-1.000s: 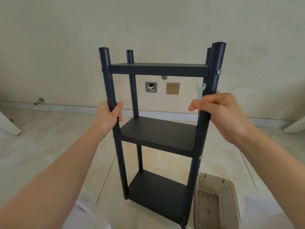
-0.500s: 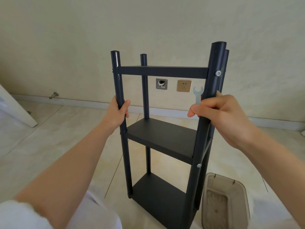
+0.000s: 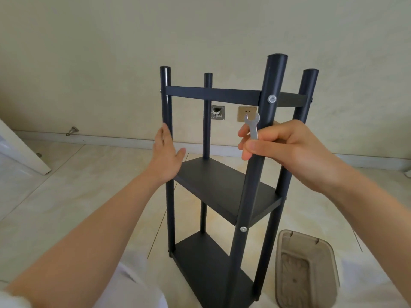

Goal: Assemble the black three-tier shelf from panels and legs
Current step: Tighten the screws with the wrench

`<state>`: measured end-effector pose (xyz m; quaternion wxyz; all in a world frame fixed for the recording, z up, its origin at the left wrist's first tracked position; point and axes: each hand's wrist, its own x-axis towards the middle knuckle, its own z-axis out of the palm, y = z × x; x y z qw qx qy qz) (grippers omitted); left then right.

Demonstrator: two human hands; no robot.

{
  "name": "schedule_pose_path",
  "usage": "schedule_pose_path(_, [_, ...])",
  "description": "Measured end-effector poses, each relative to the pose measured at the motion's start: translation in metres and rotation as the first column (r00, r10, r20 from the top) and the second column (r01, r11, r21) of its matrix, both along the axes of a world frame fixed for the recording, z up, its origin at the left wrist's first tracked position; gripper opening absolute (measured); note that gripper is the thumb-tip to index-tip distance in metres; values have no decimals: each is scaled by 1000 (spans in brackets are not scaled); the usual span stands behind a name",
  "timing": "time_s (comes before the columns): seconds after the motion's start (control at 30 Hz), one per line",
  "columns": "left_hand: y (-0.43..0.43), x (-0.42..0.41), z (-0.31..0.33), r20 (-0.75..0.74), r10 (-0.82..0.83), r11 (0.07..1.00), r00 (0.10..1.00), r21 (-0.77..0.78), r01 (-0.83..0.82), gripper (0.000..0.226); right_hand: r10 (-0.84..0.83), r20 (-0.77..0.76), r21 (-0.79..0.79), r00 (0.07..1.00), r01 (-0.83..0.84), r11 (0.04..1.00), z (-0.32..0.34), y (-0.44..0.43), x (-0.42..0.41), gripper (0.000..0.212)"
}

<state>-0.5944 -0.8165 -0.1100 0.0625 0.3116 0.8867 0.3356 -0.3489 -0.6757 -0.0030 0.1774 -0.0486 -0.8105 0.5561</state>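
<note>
Pale floor tiles (image 3: 66, 196) and a cream wall (image 3: 111, 52) lie behind the black shelf (image 3: 222, 187), which stands upright with three panels fixed between four legs. The left hand (image 3: 165, 156) is flat with straight fingers over the shelf's near-left leg (image 3: 170, 207); contact cannot be told. The right hand (image 3: 289, 150) is curled round the shelf's near-right leg (image 3: 249, 192) and pinches a small silver wrench (image 3: 252, 124) against it. A brownish plastic tub (image 3: 304, 270) sits just right of the shelf's foot
</note>
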Motion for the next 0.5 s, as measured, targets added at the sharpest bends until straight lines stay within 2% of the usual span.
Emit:
schedule_pose_path(0.07, [6, 22, 8, -12, -62, 996, 998, -70, 61, 79, 42, -2, -28, 999, -42, 999, -2, 4, -1, 20])
schedule_pose_path(0.1, [9, 35, 14, 37, -107, 993, 994, -51, 109, 78, 60, -5, -32, 998, -60, 998, -3, 4, -2, 18])
schedule_pose_path(0.17, [13, 67, 27, 256, -241, 970, 936, 81, 228, 81, 71, -18, -46, 997, -72, 996, -4, 3, -4, 15])
schedule_pose_path(0.23, [18, 100, 37, 502, -397, 915, 768, 284, 288, 84, 53, -39, -56, 998, -55, 997, -4, 3, -7, 15])
schedule_pose_path(0.3, [25, 124, 42, 649, -473, 873, 596, 436, 218, 83, 11, -52, -55, 999, -14, 998, -4, 4, -10, 17])
schedule_pose_path(0.33, [27, 132, 43, 668, -474, 870, 574, 458, 185, 84, -10, -57, -57, 998, 7, 998, -4, 4, -11, 21])
schedule_pose_path(0.37, [27, 138, 43, 645, -479, 863, 595, 471, 183, 85, -24, -60, -58, 998, 21, 998, -4, 4, -11, 23])
schedule_pose_path(0.43, [24, 143, 38, 507, -524, 825, 685, 503, 259, 76, -43, -57, -50, 997, 40, 998, -1, 3, -11, 21])
schedule_pose_path(0.5, [22, 146, 32, 373, -567, 775, 734, 544, 322, 58, -79, -38, -42, 996, 77, 996, 3, 0, -10, 18])
